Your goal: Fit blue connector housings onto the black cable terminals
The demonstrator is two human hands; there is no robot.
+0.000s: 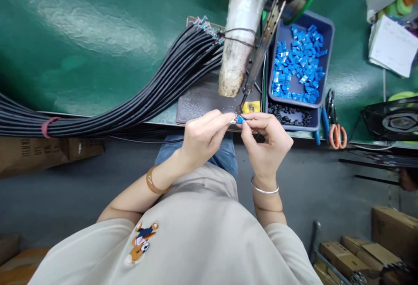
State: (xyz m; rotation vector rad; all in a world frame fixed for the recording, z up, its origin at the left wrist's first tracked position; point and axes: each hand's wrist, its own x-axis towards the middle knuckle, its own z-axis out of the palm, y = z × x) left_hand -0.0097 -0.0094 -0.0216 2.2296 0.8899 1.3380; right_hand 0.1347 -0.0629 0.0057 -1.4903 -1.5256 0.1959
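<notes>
At the table's front edge my two hands meet fingertip to fingertip. My right hand pinches a small blue connector between thumb and fingers. My left hand is closed too, its fingertips at the connector's left side on thin pale wire ends; most of what it grips is hidden. Just above the connector, the dark tip of a slim metal arm points down, close to it; I cannot tell whether they touch. A yellow pad lies right behind my fingers.
A wrapped nozzle hangs over the dark work plate. Left of it lies a thick bundle of black cables with stripped ends. A bin of blue connectors, small black parts, orange-handled scissors and a fan are right.
</notes>
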